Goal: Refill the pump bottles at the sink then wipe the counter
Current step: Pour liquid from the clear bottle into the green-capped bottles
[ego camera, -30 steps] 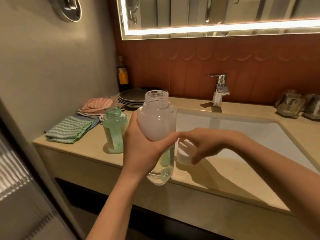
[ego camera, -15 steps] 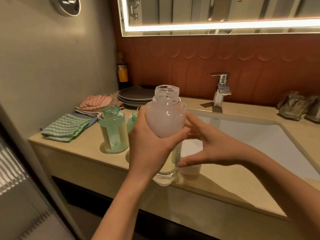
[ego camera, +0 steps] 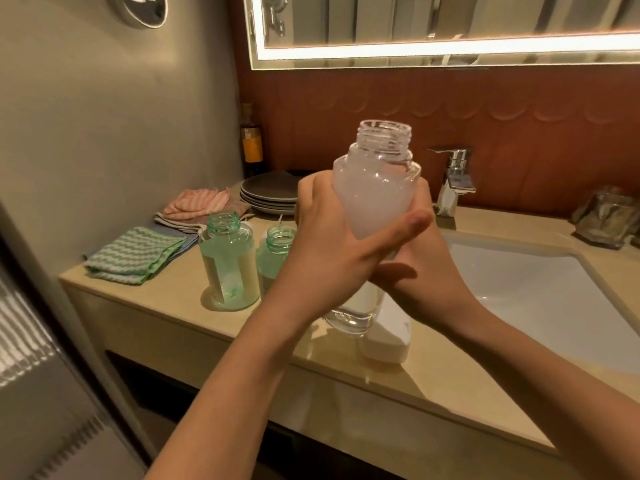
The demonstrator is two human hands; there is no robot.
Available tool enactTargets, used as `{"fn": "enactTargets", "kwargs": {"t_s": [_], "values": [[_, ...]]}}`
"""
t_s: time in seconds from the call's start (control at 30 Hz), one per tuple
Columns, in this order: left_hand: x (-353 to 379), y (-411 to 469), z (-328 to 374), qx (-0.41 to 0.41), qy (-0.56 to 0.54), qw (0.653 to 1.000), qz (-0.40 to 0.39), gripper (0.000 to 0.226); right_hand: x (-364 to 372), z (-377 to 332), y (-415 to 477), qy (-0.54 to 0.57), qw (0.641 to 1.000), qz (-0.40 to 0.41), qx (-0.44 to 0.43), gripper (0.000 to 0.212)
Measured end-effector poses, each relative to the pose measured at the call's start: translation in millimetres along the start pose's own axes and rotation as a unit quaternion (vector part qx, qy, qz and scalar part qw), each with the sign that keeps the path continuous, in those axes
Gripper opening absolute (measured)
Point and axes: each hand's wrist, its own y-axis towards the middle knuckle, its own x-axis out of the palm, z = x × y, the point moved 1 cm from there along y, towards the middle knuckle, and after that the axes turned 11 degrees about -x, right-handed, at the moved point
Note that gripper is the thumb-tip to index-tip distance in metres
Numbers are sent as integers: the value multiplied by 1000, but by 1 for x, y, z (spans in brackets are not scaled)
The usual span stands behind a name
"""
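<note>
My left hand [ego camera: 329, 237] grips a clear, uncapped bottle [ego camera: 375, 188] with cloudy white liquid, held upright above the counter edge [ego camera: 194, 317]. My right hand [ego camera: 419, 268] wraps round the bottle's lower right side, fingers behind it. Two open green bottles stand on the counter to the left: a taller one [ego camera: 228, 265] and a shorter one [ego camera: 277, 254], partly hidden by my left hand. A white container [ego camera: 388, 337] sits on the counter below the held bottle. The sink basin [ego camera: 540, 292] lies to the right.
Folded cloths lie at the counter's left: a green striped one [ego camera: 135, 254] and a pink one [ego camera: 197, 200]. Dark plates [ego camera: 268, 192] are stacked at the back beside a dark bottle [ego camera: 252, 143]. A chrome tap [ego camera: 453, 181] stands behind the basin; wrapped items [ego camera: 606, 216] sit far right.
My right hand has moved left from the white container onto the clear bottle. The bottle has risen slightly and both hands now hold it.
</note>
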Motion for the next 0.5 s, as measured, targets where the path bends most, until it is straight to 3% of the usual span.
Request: {"fn": "enactTargets", "kwargs": {"t_s": [0.1, 0.2, 0.3, 0.43, 0.5], "values": [[-11, 8, -5, 12, 118, 993, 15, 82, 1, 4, 8, 6, 1000, 24, -6, 94], [-24, 8, -18, 18, 147, 988, 44, 66, 5, 7, 11, -12, 1000, 18, -4, 92], [-30, 1, -44, 32, 69, 986, 147, 83, 5, 8, 16, -69, 998, 7, -9, 88], [-23, -15, -91, 32, -43, 958, 281, 48, -3, 13, 30, -91, 996, 1, -10, 91], [-17, -23, -114, 11, -68, 951, 300, 43, -6, 18, 38, -100, 995, -9, -8, 93]]}}
